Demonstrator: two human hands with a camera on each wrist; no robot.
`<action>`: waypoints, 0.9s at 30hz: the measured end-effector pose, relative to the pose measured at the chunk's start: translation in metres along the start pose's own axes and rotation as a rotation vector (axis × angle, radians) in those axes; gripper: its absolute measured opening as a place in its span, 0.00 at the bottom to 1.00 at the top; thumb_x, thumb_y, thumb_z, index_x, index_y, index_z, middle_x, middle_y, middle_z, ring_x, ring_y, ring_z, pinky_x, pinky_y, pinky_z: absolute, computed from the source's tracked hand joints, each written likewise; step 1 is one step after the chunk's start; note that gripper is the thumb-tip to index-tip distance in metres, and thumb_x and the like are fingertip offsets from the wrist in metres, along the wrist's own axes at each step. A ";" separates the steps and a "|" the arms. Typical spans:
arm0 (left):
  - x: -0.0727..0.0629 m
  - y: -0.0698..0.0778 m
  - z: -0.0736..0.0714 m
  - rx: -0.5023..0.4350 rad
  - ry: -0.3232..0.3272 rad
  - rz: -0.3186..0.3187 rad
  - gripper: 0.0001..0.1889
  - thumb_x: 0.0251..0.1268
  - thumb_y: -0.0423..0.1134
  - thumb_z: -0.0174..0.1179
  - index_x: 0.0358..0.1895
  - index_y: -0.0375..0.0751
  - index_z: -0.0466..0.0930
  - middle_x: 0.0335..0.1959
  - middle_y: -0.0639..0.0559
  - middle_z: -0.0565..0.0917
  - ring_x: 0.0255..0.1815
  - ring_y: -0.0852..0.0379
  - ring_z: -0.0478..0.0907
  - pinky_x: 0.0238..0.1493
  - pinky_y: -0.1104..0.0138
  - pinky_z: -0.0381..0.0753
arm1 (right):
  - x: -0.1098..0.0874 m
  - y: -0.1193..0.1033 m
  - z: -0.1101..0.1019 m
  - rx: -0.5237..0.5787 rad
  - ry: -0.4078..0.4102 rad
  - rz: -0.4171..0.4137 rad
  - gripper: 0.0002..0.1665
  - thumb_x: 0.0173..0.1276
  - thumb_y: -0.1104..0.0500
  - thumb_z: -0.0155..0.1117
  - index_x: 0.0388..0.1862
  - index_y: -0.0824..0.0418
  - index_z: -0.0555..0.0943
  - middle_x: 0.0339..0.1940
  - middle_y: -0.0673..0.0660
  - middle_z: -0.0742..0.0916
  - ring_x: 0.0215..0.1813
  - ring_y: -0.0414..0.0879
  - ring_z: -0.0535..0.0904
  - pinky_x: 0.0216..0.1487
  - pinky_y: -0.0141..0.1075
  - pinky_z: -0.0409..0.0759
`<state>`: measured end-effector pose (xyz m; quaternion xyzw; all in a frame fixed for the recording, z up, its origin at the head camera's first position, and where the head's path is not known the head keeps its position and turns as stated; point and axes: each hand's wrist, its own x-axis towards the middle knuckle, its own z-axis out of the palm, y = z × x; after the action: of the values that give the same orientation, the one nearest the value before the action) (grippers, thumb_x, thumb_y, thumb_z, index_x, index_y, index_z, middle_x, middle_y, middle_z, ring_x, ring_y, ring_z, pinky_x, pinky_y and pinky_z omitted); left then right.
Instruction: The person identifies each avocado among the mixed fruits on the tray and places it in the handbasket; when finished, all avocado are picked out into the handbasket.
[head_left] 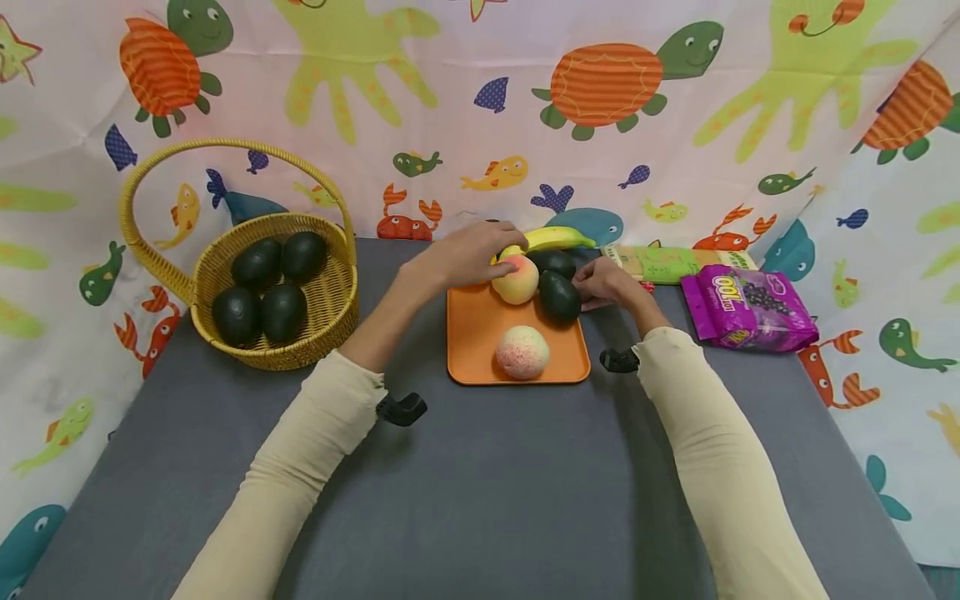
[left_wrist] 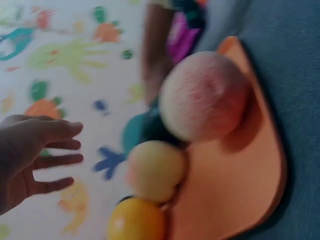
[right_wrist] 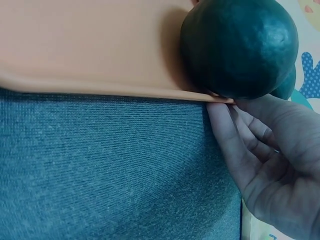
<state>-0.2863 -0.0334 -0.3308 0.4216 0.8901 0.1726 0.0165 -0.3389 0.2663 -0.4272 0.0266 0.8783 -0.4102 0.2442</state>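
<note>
Orange tray (head_left: 471, 350): likely stiff, light; grip by rim (right_wrist: 115, 93).
Right hand (head_left: 606, 283) pinches it; left hand (head_left: 467, 255), fingers released, hovers.

Foreground: bare gray tabletop (head_left: 495, 492) leaves a wide lane between the sleeves (head_left: 727, 450) to the orange tray (head_left: 468, 333).
Tray's back: banana (head_left: 558, 238), far peach (head_left: 517, 282) and two avocados (head_left: 560, 298) crowd together, blocking passage.
Tray's right edge: the right hand (head_left: 606, 283) occupies the rim beside the avocados.
Basket (head_left: 330, 321): its tall handle (head_left: 225, 142) arches over the opening.
</note>
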 end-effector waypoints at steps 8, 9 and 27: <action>0.053 0.010 0.041 0.077 -0.209 0.155 0.28 0.78 0.40 0.61 0.77 0.45 0.70 0.77 0.46 0.74 0.78 0.48 0.71 0.81 0.57 0.69 | 0.005 -0.004 0.002 -0.036 0.013 0.027 0.20 0.81 0.58 0.58 0.61 0.72 0.81 0.36 0.55 0.84 0.34 0.43 0.84 0.41 0.38 0.91; 0.056 0.009 0.045 0.095 -0.232 0.165 0.30 0.78 0.41 0.61 0.79 0.47 0.67 0.79 0.47 0.71 0.80 0.49 0.68 0.82 0.57 0.67 | 0.005 -0.004 0.003 -0.042 0.010 0.025 0.20 0.81 0.58 0.58 0.62 0.72 0.81 0.37 0.56 0.83 0.34 0.43 0.85 0.42 0.38 0.91; 0.062 0.014 0.083 0.217 -0.195 0.180 0.33 0.70 0.38 0.69 0.76 0.52 0.70 0.77 0.49 0.74 0.77 0.47 0.70 0.75 0.53 0.73 | 0.005 -0.004 0.005 -0.091 0.018 -0.005 0.18 0.79 0.62 0.56 0.60 0.72 0.81 0.48 0.63 0.83 0.41 0.48 0.86 0.45 0.41 0.91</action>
<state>-0.3012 0.0462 -0.3971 0.5135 0.8564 0.0345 0.0415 -0.3424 0.2590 -0.4300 0.0171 0.8983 -0.3702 0.2361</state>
